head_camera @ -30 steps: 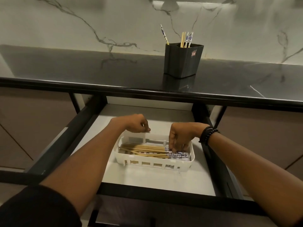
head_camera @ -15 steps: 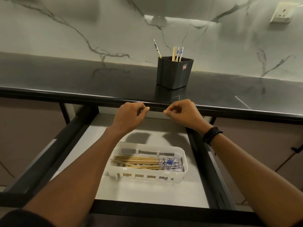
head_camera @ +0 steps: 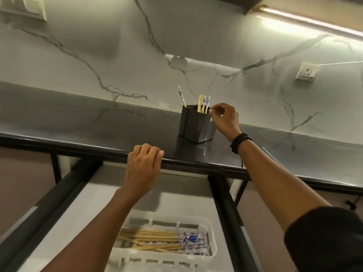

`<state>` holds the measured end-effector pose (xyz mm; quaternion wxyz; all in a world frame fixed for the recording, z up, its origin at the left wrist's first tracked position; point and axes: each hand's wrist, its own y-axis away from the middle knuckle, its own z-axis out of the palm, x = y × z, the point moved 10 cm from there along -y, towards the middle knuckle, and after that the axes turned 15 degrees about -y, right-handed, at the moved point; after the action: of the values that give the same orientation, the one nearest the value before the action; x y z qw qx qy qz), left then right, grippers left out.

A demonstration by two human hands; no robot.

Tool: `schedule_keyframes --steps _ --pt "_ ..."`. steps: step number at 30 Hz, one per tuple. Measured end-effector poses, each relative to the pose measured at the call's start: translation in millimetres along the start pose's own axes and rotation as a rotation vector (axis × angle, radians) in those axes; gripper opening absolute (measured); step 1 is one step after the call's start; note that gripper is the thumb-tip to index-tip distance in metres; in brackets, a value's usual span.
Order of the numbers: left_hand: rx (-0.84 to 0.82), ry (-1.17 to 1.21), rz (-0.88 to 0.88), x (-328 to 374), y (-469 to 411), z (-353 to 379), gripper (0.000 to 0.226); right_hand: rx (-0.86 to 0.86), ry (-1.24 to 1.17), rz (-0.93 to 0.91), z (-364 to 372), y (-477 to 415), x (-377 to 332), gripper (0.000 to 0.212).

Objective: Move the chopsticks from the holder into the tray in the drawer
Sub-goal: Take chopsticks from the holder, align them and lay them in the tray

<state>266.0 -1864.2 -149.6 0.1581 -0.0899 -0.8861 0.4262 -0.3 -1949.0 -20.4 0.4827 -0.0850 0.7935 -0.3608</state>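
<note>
A black holder (head_camera: 196,126) stands on the dark countertop (head_camera: 78,122) with several chopsticks (head_camera: 200,103) upright in it and one leaning left (head_camera: 181,96). My right hand (head_camera: 225,118) is at the holder's right rim, thumb and forefinger pinched close beside the chopsticks; whether they grip one is unclear. My left hand (head_camera: 142,163) rests with curled fingers over the countertop's front edge. Below, the open drawer (head_camera: 94,203) holds a white slotted tray (head_camera: 213,238) with several chopsticks (head_camera: 153,235) lying flat, patterned ends to the right.
A marble-look wall rises behind the counter, with a socket (head_camera: 306,72) at the right and a switch plate (head_camera: 23,8) at the top left. Black drawer rails (head_camera: 225,203) run along both sides of the drawer. My left forearm crosses over the tray's left end.
Both hands rose out of the tray. My right hand went on to the holder's rim, my left settled on the counter edge, and the view tilted up.
</note>
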Motion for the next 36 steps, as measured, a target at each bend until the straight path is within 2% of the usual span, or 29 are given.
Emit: schedule_keyframes --steps 4,8,10,13,16,20,22,29,33,36 --pt "-0.056 -0.032 -0.003 -6 -2 12 0.039 -0.04 0.093 0.0 17 -32 -1 0.018" --pt "-0.09 -0.044 -0.042 -13 -8 24 0.043 -0.084 0.203 0.102 32 -65 14 0.02" --pt "-0.095 -0.065 -0.055 -15 -11 29 0.045 -0.149 0.271 0.16 43 -77 22 0.008" --pt "-0.097 -0.114 -0.047 -13 -16 36 0.047 -0.237 0.334 0.231 61 -92 32 0.025" --pt "-0.106 -0.167 -0.057 -9 -19 39 0.047 -0.319 0.372 0.323 77 -99 48 0.012" --pt "-0.12 -0.203 -0.073 -10 -21 44 0.044 -0.415 0.474 0.396 97 -103 67 0.035" --pt "-0.115 -0.218 -0.077 -10 -22 44 0.042 -0.434 0.495 0.403 105 -106 69 0.037" --pt "-0.092 -0.223 -0.084 -10 -22 43 0.04 -0.402 0.347 0.455 111 -110 74 0.023" --pt "-0.108 -0.226 -0.086 -10 -21 44 0.041 -0.368 0.186 0.511 102 -109 72 0.014" --pt "-0.116 -0.226 -0.09 -9 -21 44 0.042 -0.363 0.074 0.546 95 -106 65 0.022"
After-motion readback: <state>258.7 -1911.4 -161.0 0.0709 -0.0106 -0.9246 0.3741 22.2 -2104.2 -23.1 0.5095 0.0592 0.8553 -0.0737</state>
